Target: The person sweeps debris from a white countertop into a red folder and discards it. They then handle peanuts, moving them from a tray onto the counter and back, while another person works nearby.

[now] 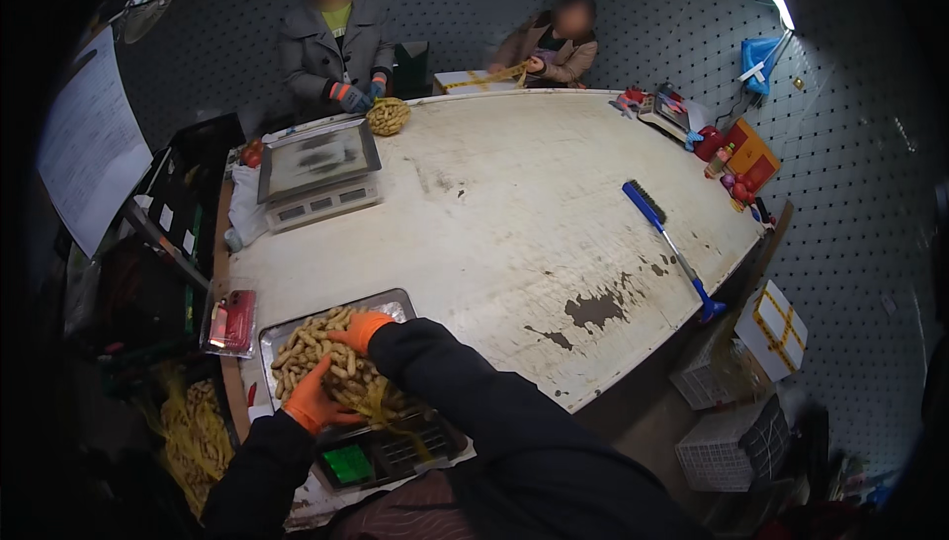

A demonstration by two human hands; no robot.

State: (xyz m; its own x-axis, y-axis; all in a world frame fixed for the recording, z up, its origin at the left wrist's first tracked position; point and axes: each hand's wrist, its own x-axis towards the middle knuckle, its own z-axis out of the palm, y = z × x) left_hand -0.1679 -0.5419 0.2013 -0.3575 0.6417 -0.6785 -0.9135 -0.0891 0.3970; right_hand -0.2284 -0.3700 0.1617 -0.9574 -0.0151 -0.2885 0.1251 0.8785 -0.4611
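Unshelled peanuts [326, 351] are heaped in the metal tray of a weighing scale [397, 303] right before me. My left hand [319, 399], in an orange glove, lies against the near left side of the heap, with thumb and fingers spread. My right hand [359, 330], gloved alike, touches the heap's far right side; its fingertips are partly hidden among the peanuts. A yellow mesh bag [382, 406] lies at the near side of the peanuts, below my hands. The scale's green display [347, 464] and keypad face me.
A second scale [319, 162] stands at the far left, near a co-worker holding a netted bag of peanuts [388, 116]. A blue-handled brush [675, 251] lies on the right. A red phone [233, 320] lies left of my tray. Another person handles yellow tape behind the table.
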